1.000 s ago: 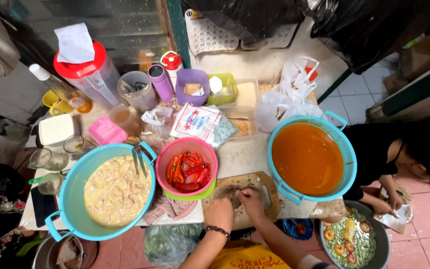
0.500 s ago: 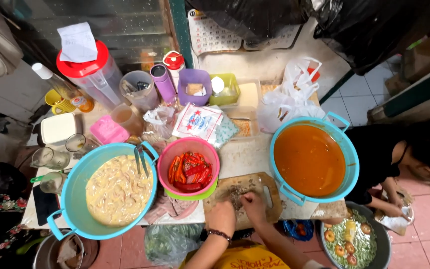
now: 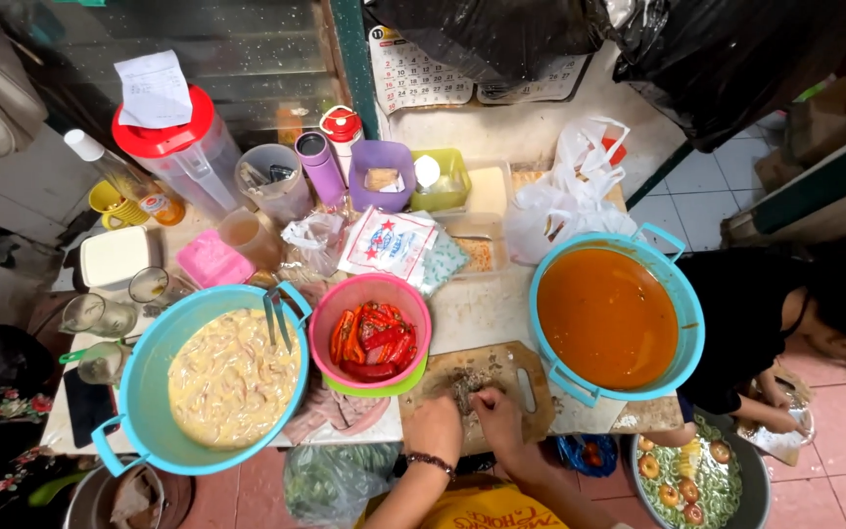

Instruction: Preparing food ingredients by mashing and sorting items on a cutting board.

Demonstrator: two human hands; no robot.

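While both hands work the board, the count runs:
Blue basins: two — cream noodle mix left, orange sauce right.
Pink bowl: one, red chillies, crowding the board's left.
Cutting board: one, near edge.
Hands: left hand and right hand curled over the chopped bits, grip possibly pinching; cannot tell.

Wood chopping board matt, basins prob. glossy plastic.
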